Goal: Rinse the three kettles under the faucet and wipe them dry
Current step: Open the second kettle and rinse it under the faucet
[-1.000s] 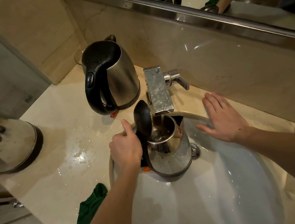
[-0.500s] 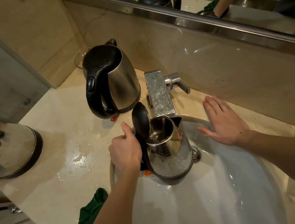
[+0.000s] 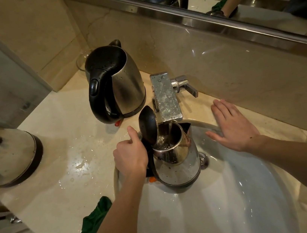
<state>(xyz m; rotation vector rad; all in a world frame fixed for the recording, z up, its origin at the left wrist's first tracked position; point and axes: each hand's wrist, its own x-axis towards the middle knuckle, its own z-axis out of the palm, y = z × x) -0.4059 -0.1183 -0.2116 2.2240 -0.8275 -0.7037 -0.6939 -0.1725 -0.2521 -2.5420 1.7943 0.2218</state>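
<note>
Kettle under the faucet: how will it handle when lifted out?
Probably heavier than it looks: faucet water is running into the kettle. Steel body looks wet, so likely slippery; the left hand grips the handle. Its open lid may swing.

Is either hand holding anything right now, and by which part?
The left hand grips the open kettle by its black handle, under the faucet. The right hand holds nothing; it lies flat on the sink rim.

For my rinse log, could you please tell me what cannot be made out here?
Head view:
The steel kettle at the left edge: top cut off by the frame.
The open steel kettle under the faucet: its handle covered by the left hand; water level unreadable, dark interior.
The dark green cloth: partly behind the left forearm.
</note>
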